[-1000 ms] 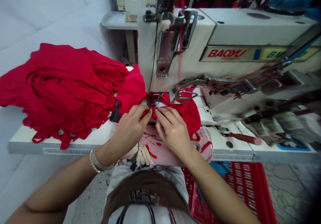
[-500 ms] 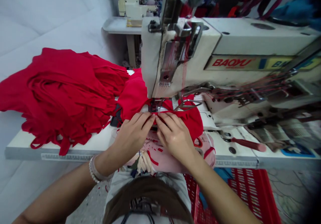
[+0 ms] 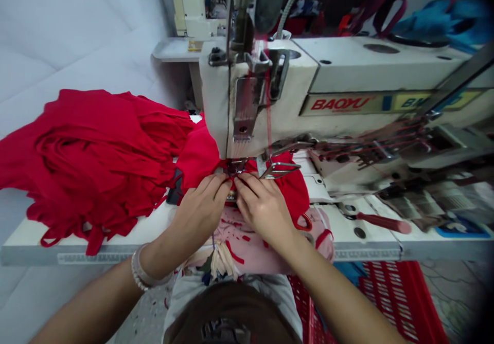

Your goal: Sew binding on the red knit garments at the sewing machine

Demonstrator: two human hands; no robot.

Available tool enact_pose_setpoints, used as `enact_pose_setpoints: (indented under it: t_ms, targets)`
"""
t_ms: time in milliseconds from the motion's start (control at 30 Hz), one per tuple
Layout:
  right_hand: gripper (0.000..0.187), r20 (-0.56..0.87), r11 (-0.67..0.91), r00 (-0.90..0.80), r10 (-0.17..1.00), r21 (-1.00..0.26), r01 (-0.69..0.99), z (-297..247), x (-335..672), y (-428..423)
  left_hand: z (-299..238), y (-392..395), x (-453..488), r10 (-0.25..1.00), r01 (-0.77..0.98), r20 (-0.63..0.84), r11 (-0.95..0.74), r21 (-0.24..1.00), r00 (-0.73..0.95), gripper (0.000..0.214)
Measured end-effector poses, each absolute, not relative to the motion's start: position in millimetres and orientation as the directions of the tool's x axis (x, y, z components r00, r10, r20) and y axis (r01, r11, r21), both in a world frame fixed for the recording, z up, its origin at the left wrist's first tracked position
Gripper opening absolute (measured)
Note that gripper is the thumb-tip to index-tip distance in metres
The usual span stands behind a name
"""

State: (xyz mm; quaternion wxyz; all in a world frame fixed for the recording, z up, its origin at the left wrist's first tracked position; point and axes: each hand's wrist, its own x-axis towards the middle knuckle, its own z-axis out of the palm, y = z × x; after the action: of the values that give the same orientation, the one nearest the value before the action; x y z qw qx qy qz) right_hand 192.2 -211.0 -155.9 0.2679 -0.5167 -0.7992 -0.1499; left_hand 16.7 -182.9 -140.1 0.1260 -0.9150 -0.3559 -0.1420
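Note:
My left hand and my right hand sit side by side just in front of the presser foot of a white BAOYU sewing machine. Both hands pinch the edge of a red fabric piece with fingertips nearly touching each other. The red fabric runs under the machine head and out to the right. A beaded bracelet is on my left wrist.
A big heap of red garments covers the left of the white table. A red-handled screwdriver lies on the right. A red plastic crate stands below the table. Another sewing machine stands behind.
Both hands have crept slightly forward toward the presser foot with the fabric edge. The view has tilted down a little; the red heap has not moved.

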Motion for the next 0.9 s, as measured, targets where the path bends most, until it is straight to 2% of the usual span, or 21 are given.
enact_pose_setpoints:
  t_ms: [100, 333, 500, 667, 833, 900]
  targets:
    - [0.029, 0.586, 0.440, -0.312, 0.748, -0.086, 0.894, -155, 193, -209, -140, -180, 17, 0.613, 0.675, 0.335, -0.731, -0.103, 0.715, 0.033]
    - [0.026, 0.547, 0.465, -0.256, 0.797, -0.284, 0.839, -157, 195, -205, -139, -171, 15, 0.601, 0.648, 0.356, -0.762, -0.013, 0.715, 0.025]
    - [0.026, 0.574, 0.496, -0.248, 0.781, -0.326, 0.805, -160, 200, -204, -139, -166, 10, 0.542, 0.604, 0.429, -0.797, -0.009, 0.722, 0.028]
    - [0.029, 0.590, 0.495, -0.277, 0.758, -0.244, 0.834, -159, 201, -206, -139, -164, 7, 0.493, 0.572, 0.465, -0.819, -0.035, 0.735, 0.031]
    - [0.031, 0.593, 0.491, -0.414, 0.691, 0.036, 0.870, -159, 189, -208, -138, -174, 16, 0.498, 0.591, 0.447, -0.801, -0.092, 0.744, 0.030]
    - [0.030, 0.610, 0.505, -0.464, 0.642, 0.119, 0.855, -160, 185, -211, -140, -178, 20, 0.541, 0.622, 0.434, -0.781, -0.060, 0.721, 0.026]
